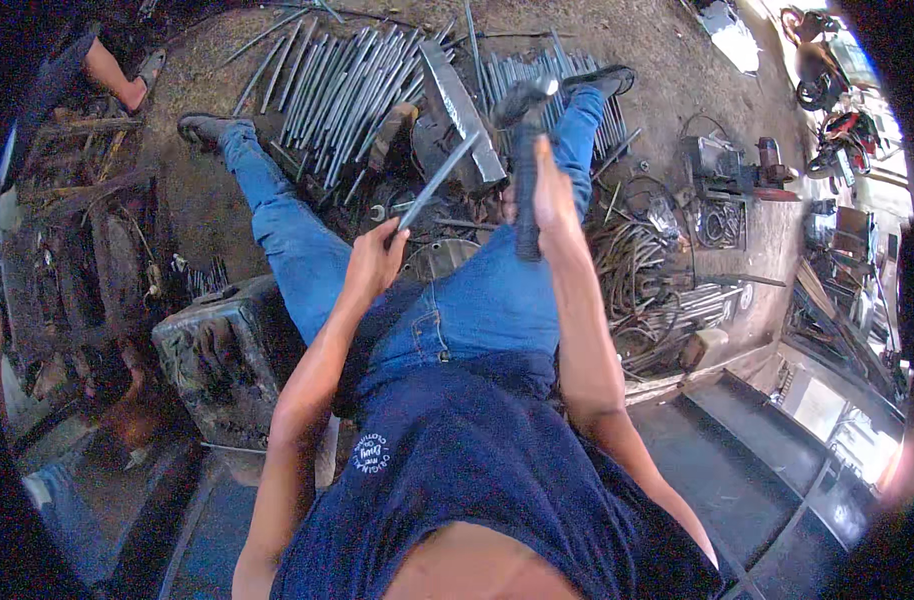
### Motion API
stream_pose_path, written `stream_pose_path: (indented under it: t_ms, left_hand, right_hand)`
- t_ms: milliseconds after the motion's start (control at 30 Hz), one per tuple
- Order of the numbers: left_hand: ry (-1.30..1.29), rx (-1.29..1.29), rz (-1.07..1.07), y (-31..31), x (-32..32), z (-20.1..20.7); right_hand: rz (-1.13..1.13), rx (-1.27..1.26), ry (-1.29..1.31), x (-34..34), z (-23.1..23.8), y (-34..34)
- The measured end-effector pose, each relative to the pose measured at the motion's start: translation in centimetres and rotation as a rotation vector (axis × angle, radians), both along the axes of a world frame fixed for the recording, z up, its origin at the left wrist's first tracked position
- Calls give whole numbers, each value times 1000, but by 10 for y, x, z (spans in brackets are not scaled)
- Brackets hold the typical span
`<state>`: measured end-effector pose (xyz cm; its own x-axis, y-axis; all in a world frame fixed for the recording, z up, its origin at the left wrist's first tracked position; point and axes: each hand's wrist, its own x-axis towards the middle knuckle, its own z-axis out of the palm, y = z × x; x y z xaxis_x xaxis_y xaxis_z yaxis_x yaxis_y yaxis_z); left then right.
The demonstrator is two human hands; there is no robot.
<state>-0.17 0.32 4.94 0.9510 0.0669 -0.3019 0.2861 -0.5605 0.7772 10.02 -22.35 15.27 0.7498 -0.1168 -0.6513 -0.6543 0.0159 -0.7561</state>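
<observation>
My left hand [379, 258] is closed round the lower end of a grey metal rod [439, 184], which slants up to the right. The rod's far tip appears against the edge of a flat steel bar [459, 105]; whether they touch I cannot tell. In my right hand [551, 205] is a hammer [526, 185], gripped by its dark handle. Its metal head [527, 97] is raised at the far end, just right of the steel bar, and looks slightly blurred. An open-ended wrench [379, 213] lies beyond my left hand.
Many metal rods [342, 100] lie spread on the ground between my outstretched legs, with another bundle [507, 78] near my right foot. A dark metal block [222, 355] stands at left. Coiled cables [627, 260] and a machine [715, 160] are at right. Another person's foot [149, 75] shows far left.
</observation>
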Motion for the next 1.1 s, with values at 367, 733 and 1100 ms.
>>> stream_pose_path:
  t_ms: [367, 733, 1100]
  left_hand:
    - [-68, 39, -16, -11, 6, 21]
    - [153, 3, 27, -8, 7, 20]
    - [162, -53, 11, 0, 2, 7]
  right_hand:
    - [-67, -535, -41, 14, -124, 8]
    - [-52, -142, 73, -36, -104, -13]
    - [165, -32, -25, -31, -103, -19]
